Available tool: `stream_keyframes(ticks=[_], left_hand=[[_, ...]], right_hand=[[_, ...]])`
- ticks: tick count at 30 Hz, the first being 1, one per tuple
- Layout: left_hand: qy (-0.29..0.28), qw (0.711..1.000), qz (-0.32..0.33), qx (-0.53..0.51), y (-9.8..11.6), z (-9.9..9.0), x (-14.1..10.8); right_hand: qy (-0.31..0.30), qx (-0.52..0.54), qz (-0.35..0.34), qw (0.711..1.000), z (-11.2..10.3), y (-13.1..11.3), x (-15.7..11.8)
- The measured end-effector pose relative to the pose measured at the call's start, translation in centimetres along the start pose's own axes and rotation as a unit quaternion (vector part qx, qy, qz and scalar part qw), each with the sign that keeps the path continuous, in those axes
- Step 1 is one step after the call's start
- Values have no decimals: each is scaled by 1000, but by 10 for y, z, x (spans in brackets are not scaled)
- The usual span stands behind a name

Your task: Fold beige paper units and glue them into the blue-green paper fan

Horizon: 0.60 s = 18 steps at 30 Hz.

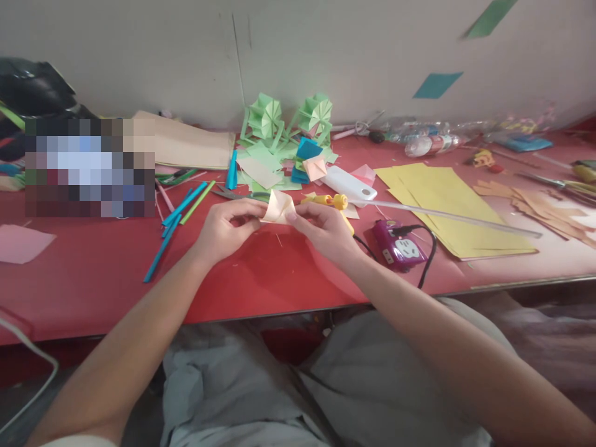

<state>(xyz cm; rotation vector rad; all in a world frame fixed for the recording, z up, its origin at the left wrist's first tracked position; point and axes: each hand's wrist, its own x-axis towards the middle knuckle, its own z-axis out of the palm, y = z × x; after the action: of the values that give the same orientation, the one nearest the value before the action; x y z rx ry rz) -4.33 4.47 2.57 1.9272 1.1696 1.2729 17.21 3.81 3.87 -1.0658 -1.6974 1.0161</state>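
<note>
Red tbl (261, 273) holds yel. sheets (459, 211) & purple socket (387, 241).

Around the fingers (313, 211), no lettering, number or sign can be read; beyond them to the right, the clear bottle (419, 146) bears a reddish label (439, 144), too blurred to read.

Mosaic blocks (88, 167) mask something leftward. The right fingers (310, 211) partly hide a yellow tool (339, 202), perhaps a glue gun. The top edge crops a green slip (491, 18); clear bottles (433, 144) look blurred.
</note>
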Motion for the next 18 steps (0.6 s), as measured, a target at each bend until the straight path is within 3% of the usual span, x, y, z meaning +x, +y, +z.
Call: stream_keyframes(ticks=[9,18], left_hand=[[-76,997,0,-33,13,1,-1],[-77,979,-138,-128,13,8,0]], right_hand=[[25,-71,-42,996,7,7,0],[52,-168,-85,981,11,8,0]])
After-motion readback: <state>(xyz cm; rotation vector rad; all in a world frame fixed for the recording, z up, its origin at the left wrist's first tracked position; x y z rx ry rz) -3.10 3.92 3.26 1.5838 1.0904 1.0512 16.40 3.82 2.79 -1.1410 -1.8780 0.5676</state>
